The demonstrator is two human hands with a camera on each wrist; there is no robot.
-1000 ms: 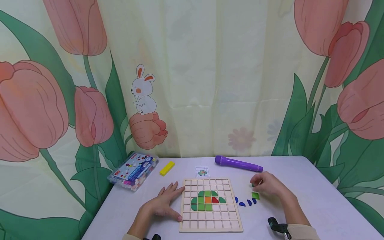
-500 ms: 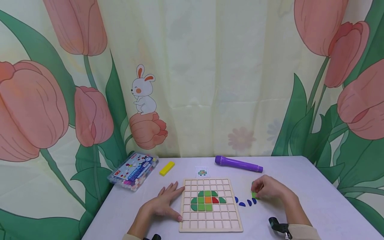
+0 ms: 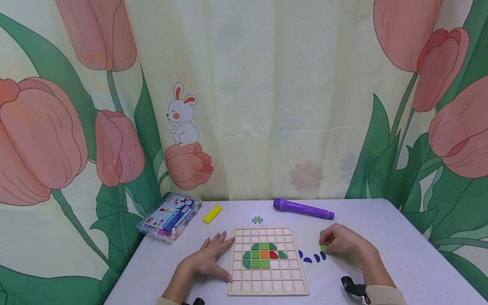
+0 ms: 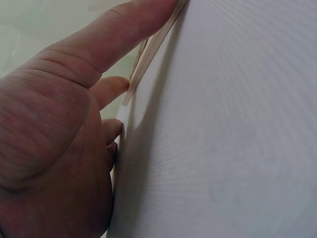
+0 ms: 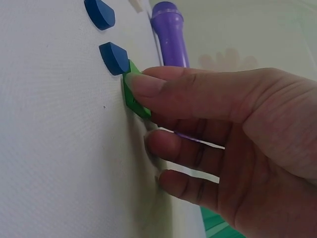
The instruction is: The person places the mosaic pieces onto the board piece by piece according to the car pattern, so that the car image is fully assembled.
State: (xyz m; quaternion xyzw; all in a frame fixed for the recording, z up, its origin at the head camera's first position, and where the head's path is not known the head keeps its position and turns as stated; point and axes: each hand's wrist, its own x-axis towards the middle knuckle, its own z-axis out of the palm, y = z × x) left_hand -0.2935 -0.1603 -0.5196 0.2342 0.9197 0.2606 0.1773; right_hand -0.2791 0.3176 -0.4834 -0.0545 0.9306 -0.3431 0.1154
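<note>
My left hand (image 3: 209, 257) lies with its fingers spread along the left side of the wooden grid board (image 3: 267, 288), thumb and index fingertip at its edge. In the left wrist view, the thumb meets the board's wooden rim (image 4: 148, 57). On the board sit green tiles, an orange square (image 3: 264, 254) and a red quarter-round (image 3: 273, 254). To the right of the board, my right hand (image 3: 345, 239) pinches a light green square tile (image 5: 133, 101) with thumb and fingers, low over the table. A dark green piece (image 3: 321, 232) peeks out beside its fingertips.
Several blue curved pieces (image 3: 307, 260) lie between the board and my right hand. A small pattern card (image 3: 257, 218), a purple microphone-shaped object (image 3: 303, 208), a yellow block (image 3: 212, 214) and a clear plastic case (image 3: 169, 217) stand farther back on the table.
My right hand has moved slightly toward me, from the dark green piece to the light green square tile, which its fingers now grip. My left hand and the board have stayed put.
</note>
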